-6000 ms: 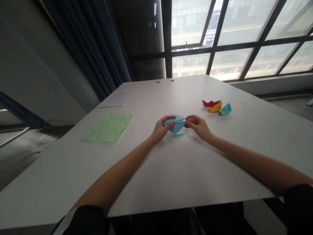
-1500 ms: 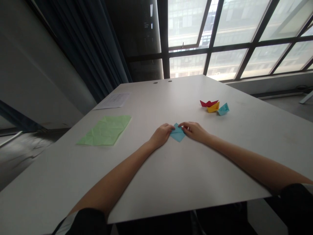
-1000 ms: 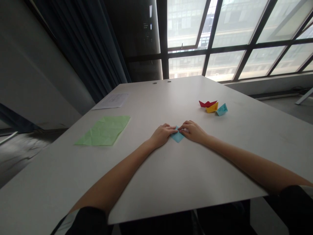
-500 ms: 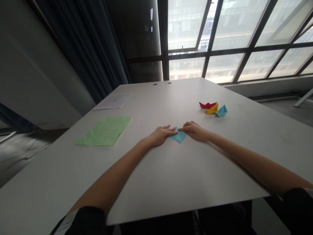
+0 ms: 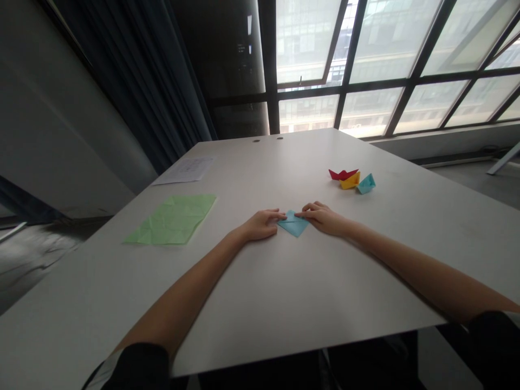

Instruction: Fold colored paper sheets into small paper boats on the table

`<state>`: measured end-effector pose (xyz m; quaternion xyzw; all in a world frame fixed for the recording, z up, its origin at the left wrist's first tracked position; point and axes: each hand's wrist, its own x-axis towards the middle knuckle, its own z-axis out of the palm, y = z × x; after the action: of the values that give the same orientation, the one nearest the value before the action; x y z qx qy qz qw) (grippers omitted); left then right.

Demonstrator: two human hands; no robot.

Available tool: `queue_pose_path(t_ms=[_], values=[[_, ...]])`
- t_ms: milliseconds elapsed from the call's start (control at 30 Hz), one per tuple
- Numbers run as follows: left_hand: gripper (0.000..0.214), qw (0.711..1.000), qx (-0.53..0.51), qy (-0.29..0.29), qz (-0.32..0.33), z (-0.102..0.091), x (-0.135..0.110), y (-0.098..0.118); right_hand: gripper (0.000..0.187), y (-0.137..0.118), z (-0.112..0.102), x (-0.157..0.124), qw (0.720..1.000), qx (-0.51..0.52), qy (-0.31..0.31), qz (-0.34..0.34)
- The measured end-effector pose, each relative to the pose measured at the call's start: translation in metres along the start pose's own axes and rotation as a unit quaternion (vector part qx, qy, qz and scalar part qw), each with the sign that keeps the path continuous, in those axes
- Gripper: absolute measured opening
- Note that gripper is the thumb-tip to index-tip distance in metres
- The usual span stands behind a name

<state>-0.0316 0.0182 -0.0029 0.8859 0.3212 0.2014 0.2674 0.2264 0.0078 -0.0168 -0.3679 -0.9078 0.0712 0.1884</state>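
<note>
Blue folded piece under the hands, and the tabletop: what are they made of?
Blue folded piece: thin paper, matte. It lies flat with sharp creases and pointed corners under the fingertips of the left hand and the right hand.
Tabletop: looks like smooth white laminate or coated board, with a faint sheen from the window light. The core does not show.

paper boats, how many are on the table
3, clustered on the table, far right: a red boat, a yellow boat just in front of it, and a blue boat rightmost. None looks hidden.
</note>
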Motion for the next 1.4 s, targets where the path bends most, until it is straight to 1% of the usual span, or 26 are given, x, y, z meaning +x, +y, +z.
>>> queue_pose_path(t_ms=[100, 167, 267, 333, 367, 433, 500, 533, 600, 667, 767, 833, 933, 1000, 1133, 1233, 1400], values=[[0.050, 0.998, 0.016, 0.051, 0.024, 0.007, 0.003, 0.002, 0.040, 0.001, 0.001, -0.001, 1.000, -0.005, 0.013, -0.005], [0.042, 0.994, 0.038, 0.086, 0.046, 0.010, 0.005, 0.002, 0.040, 0.001, 0.002, 0.000, 1.000, -0.005, 0.022, -0.008], [0.026, 0.984, 0.116, 0.108, 0.075, 0.012, 0.006, 0.002, 0.038, 0.000, 0.002, 0.000, 0.999, 0.000, 0.036, -0.014], [0.019, 0.976, 0.159, 0.121, 0.083, 0.011, 0.005, 0.003, 0.036, -0.002, 0.000, 0.001, 0.998, 0.020, 0.050, -0.022], [0.018, 0.974, 0.163, 0.136, 0.083, 0.010, 0.005, 0.004, 0.035, -0.004, -0.001, 0.000, 0.997, 0.037, 0.060, -0.026], [0.016, 0.970, 0.143, 0.186, 0.069, 0.008, 0.004, 0.007, 0.035, -0.007, -0.003, 0.000, 0.993, 0.079, 0.085, -0.030], [0.015, 0.966, 0.102, 0.233, 0.036, 0.006, 0.005, 0.009, 0.035, -0.011, -0.005, -0.001, 0.987, 0.112, 0.111, -0.026], [0.015, 0.965, 0.078, 0.249, 0.014, 0.006, 0.005, 0.010, 0.035, -0.013, -0.007, -0.002, 0.985, 0.122, 0.123, -0.022], [0.014, 0.965, 0.021, 0.261, -0.030, 0.006, 0.008, 0.011, 0.032, -0.018, -0.008, -0.002, 0.980, 0.132, 0.146, -0.005], [0.016, 0.963, -0.047, 0.260, -0.061, 0.008, 0.011, 0.009, 0.028, -0.021, -0.009, -0.001, 0.975, 0.136, 0.171, 0.030], [0.021, 0.954, -0.141, 0.251, -0.081, 0.011, 0.015, 0.004, 0.024, -0.021, -0.008, 0.002, 0.963, 0.160, 0.197, 0.090], [0.024, 0.954, -0.156, 0.239, -0.089, 0.013, 0.015, 0.003, 0.022, -0.019, -0.007, 0.003, 0.958, 0.173, 0.194, 0.118], [0.022, 0.970, -0.091, 0.201, -0.101, 0.013, 0.013, 0.004, 0.016, -0.014, -0.004, 0.004, 0.967, 0.141, 0.165, 0.135], [0.016, 0.979, -0.025, 0.175, -0.098, 0.013, 0.010, 0.007, 0.013, -0.012, -0.002, 0.004, 0.976, 0.101, 0.150, 0.120], [0.011, 0.986, 0.070, 0.143, -0.047, 0.013, 0.007, 0.010, 0.011, -0.010, 0.001, 0.004, 0.987, 0.055, 0.134, 0.070], [0.013, 0.988, 0.087, 0.129, -0.020, 0.014, 0.006, 0.010, 0.009, -0.011, 0.002, 0.005, 0.989, 0.046, 0.127, 0.068], [0.020, 0.990, 0.086, 0.112, -0.003, 0.015, 0.005, 0.009, 0.010, -0.012, 0.001, 0.003, 0.990, 0.044, 0.120, 0.065]])
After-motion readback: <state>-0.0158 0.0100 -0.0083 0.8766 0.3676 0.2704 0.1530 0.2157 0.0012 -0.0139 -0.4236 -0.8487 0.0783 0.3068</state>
